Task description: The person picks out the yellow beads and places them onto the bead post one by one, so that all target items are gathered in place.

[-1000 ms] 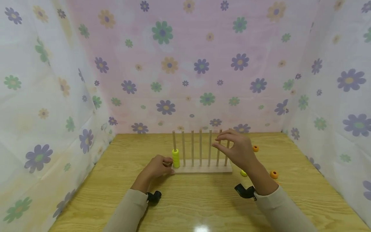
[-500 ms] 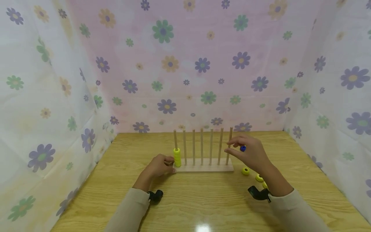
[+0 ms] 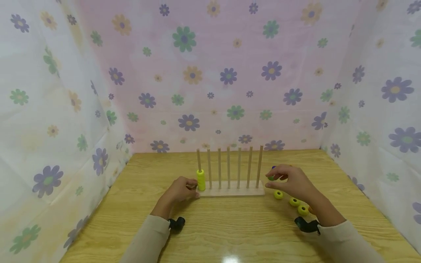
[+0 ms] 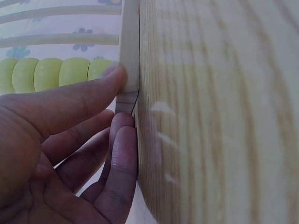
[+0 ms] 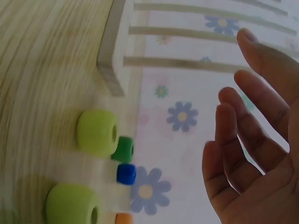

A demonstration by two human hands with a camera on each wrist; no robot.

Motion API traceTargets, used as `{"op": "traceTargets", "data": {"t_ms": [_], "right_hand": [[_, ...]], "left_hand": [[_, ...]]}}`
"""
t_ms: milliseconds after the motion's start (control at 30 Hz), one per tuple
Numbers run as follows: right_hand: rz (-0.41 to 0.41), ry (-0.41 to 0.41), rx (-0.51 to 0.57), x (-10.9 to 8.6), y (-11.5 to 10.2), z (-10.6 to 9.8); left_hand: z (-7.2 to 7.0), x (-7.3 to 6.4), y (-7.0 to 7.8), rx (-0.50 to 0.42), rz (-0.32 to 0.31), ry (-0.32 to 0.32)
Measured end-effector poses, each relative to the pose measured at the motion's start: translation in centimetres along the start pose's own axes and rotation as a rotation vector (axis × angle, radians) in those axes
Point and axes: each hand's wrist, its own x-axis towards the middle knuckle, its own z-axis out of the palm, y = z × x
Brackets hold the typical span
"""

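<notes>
A wooden peg rack (image 3: 230,189) with several upright rods stands on the table. Yellow beads (image 3: 201,180) are stacked on its leftmost rod. My left hand (image 3: 180,189) grips the rack's left end; in the left wrist view the thumb lies on the base (image 4: 128,51) and curled fingers touch its end. My right hand (image 3: 294,182) is held in the air just right of the rack, relaxed and holding nothing. Below it are loose yellow beads (image 3: 278,194). A green bead (image 5: 123,149) and a blue bead (image 5: 126,173) show in the right wrist view.
An orange bead (image 5: 124,219) is partly cut off at the right wrist view's lower edge. Flowered cloth (image 3: 210,73) walls the wooden table (image 3: 210,233) at the back and both sides. Each wrist carries a black camera mount (image 3: 307,224).
My right hand has moved right and down, from in front of the right rods to above the loose beads. The left hand stays at the rack's end.
</notes>
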Motion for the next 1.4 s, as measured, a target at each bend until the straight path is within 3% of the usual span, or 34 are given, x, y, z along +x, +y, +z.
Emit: {"op": "traceTargets", "data": {"t_ms": [133, 367, 900, 1400], "right_hand": [[0.034, -0.110, 0.055, -0.5, 1.4, -0.3], [0.081, -0.292, 0.249, -0.8, 3.6, -0.3], [0.125, -0.404, 0.378, -1.4, 6.6, -0.3], [0.153, -0.431, 0.309, -1.1, 6.5, -0.1]], "left_hand": [[0.1, 0.1, -0.1, -0.016, 0.004, -0.004], [0.0, 0.0, 0.0, -0.018, 0.010, -0.006], [-0.2, 0.2, -0.3, -0.008, 0.002, -0.009], [-0.2, 0.1, -0.2, -0.030, 0.006, -0.008]]}}
